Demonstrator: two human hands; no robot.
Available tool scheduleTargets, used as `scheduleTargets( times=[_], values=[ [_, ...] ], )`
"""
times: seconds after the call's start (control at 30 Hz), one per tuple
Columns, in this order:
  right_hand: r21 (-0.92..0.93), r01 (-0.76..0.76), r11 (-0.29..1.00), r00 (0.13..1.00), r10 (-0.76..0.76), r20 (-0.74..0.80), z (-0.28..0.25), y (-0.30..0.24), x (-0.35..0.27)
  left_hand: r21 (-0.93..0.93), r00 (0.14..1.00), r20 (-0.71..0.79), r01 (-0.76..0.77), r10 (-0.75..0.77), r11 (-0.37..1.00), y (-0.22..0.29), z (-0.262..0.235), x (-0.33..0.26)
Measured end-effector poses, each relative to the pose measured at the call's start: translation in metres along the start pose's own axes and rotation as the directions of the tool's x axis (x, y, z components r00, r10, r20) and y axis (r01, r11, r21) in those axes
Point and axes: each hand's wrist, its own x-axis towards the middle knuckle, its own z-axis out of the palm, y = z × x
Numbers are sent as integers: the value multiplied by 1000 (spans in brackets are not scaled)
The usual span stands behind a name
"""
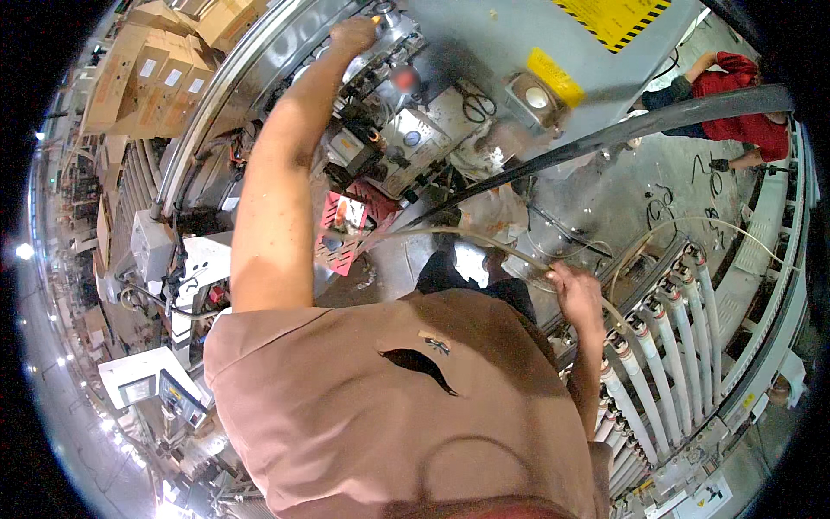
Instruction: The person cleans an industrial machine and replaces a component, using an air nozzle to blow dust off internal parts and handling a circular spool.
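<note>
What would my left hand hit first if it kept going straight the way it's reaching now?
Likely nothing new: the left hand already rests on the metal fitting on top of the grey machine housing. Going on, it would press into that housing, though depth is unclear.

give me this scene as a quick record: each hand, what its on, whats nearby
left hand: raised, gripping a part at the top of the grey metal machine
right hand: closed on a thin clear flexible tube
near right hand: row of white cylindrical tubes
near left arm: red perforated plastic crate
background: person in red sleeves
</note>
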Motion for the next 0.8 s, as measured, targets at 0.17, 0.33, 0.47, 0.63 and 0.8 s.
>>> scheduleTargets(
  times=[0.17, 0.33, 0.47, 0.63, 0.8],
  values=[
    [102, 74, 992, 997, -77, 31, 12, -23, 7, 87, 980, 175, -109, 92, 990, -163, 26, -22],
    [41, 30, 999, 988, -36, 152, 28, -43, 8, -58, 956, 258, -129, 139, 990, -208, 13, -44],
    [105, 100, 989, 982, -115, 148, 29, -47, 13, -72, 962, 242, -114, 128, 991, -226, 9, -73],
    [70, 202, 977, 961, -211, 178, 17, -48, 27, -85, 972, 213, -84, 100, 993, -232, 8, -102],
    [70, 208, 976, 964, -217, 152, 9, -26, 28, -31, 978, 204, -44, 49, 999, -224, -9, -142]
  ],
)
